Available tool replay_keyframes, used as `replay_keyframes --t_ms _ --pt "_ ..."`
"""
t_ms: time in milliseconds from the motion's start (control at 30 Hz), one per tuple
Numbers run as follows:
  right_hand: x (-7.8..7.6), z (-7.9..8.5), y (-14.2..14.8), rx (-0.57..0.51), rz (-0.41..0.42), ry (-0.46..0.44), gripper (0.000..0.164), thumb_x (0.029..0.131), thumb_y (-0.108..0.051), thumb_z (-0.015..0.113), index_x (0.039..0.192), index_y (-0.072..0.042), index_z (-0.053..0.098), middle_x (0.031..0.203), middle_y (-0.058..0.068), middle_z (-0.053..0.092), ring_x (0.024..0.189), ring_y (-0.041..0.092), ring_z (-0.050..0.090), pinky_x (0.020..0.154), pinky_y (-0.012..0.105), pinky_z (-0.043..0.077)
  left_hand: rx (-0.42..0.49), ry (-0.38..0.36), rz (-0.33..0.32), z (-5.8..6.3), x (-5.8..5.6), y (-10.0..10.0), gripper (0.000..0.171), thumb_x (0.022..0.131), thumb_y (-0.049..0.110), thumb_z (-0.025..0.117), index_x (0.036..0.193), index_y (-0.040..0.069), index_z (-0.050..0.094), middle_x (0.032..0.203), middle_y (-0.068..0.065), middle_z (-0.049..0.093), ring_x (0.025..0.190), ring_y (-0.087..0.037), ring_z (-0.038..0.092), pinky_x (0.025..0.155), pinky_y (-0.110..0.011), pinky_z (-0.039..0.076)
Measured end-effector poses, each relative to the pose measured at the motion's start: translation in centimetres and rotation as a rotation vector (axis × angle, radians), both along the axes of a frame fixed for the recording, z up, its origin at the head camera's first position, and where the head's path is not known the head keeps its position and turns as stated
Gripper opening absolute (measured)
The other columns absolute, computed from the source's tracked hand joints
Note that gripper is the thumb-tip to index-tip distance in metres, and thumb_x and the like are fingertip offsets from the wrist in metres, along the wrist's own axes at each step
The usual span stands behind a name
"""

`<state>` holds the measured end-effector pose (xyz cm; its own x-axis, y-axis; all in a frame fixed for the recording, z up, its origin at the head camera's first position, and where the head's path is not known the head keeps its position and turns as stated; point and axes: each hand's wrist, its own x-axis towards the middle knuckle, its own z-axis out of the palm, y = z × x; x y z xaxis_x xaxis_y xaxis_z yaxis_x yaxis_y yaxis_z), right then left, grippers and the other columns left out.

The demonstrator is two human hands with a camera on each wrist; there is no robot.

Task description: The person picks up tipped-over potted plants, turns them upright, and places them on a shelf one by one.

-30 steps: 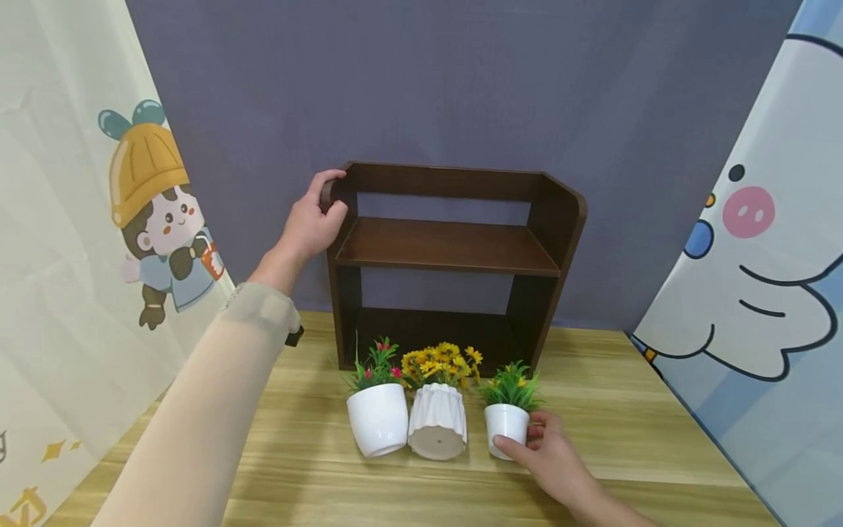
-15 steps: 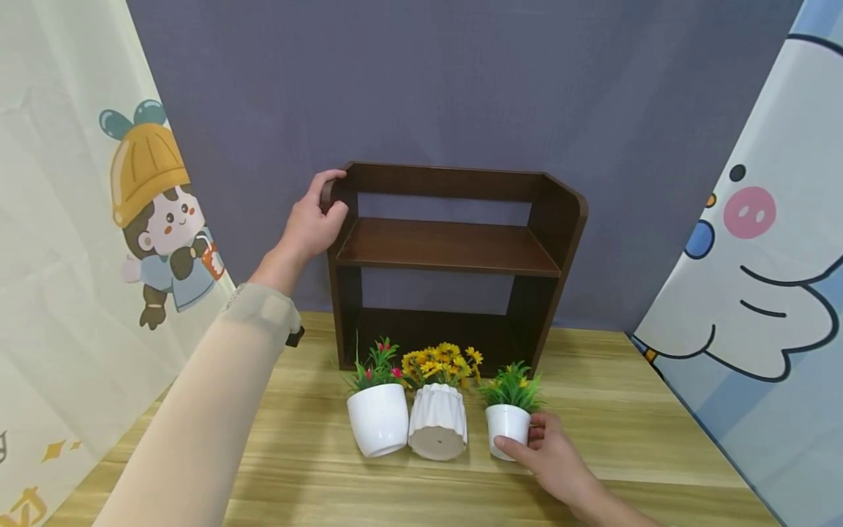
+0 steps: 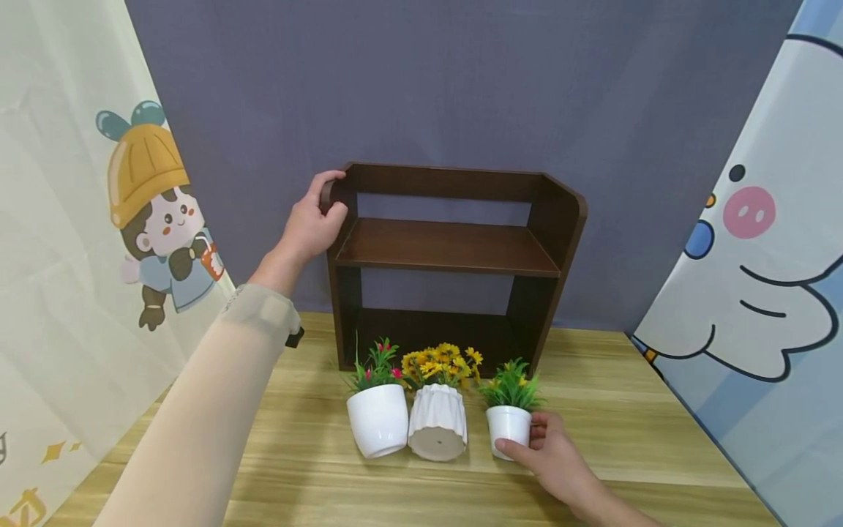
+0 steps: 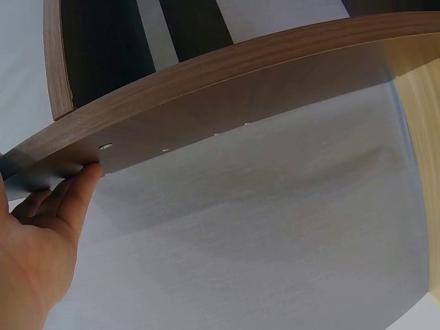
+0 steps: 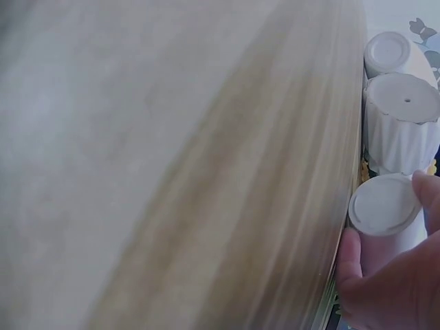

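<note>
My left hand [image 3: 316, 219] grips the upper left side panel of a dark brown two-tier shelf [image 3: 448, 245]; in the left wrist view its fingers press the panel's outer face. At the lower right, my right hand [image 3: 556, 457] holds a small white flowerpot [image 3: 509, 430] with green leaves between thumb and fingers. That pot lies on its side, base toward me, as the right wrist view shows. Left of it are a ribbed white flowerpot [image 3: 437, 424] with yellow flowers and a smooth white flowerpot [image 3: 378, 421] with pink flowers, both lying with their plants pointing at the shelf.
The shelf stands at the back of a wood-grain table [image 3: 632, 432], close to a grey-blue cloth backdrop [image 3: 461, 80]. Printed cartoon curtains flank the table, a cream curtain [image 3: 59, 219] on the left and a white-and-blue curtain [image 3: 790, 293] on the right.
The small flowerpot and my right hand have shifted very slightly to the right. My left hand, the shelf and the other two flowerpots stay in place.
</note>
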<state>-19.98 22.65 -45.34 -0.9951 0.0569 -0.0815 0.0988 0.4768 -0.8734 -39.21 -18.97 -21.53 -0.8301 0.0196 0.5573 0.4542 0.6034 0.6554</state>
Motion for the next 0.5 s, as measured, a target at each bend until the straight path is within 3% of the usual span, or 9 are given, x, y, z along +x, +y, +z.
replay_keyframes --t_ms 233,500 --pt "-0.01 -0.05 0.11 0.008 -0.007 0.010 0.092 0.091 -0.025 0.090 0.150 0.015 0.031 0.133 0.033 0.058 0.113 0.034 0.067 0.086 0.038 0.061 0.002 -0.008 0.009 0.01 0.02 0.02 0.062 0.102 0.028 0.046 0.162 0.043 0.042 0.095 -0.016 0.058 0.083 -0.032 0.055 0.074 -0.041 0.045" --pt "0.10 0.08 0.43 0.023 -0.021 0.023 0.093 0.089 -0.024 0.091 0.148 0.016 0.030 0.133 0.034 0.058 0.113 0.034 0.067 0.085 0.037 0.061 0.002 0.001 0.010 0.05 0.20 0.04 0.062 0.102 0.027 0.046 0.162 0.042 0.042 0.090 -0.012 0.057 0.082 -0.030 0.055 0.073 -0.040 0.044"
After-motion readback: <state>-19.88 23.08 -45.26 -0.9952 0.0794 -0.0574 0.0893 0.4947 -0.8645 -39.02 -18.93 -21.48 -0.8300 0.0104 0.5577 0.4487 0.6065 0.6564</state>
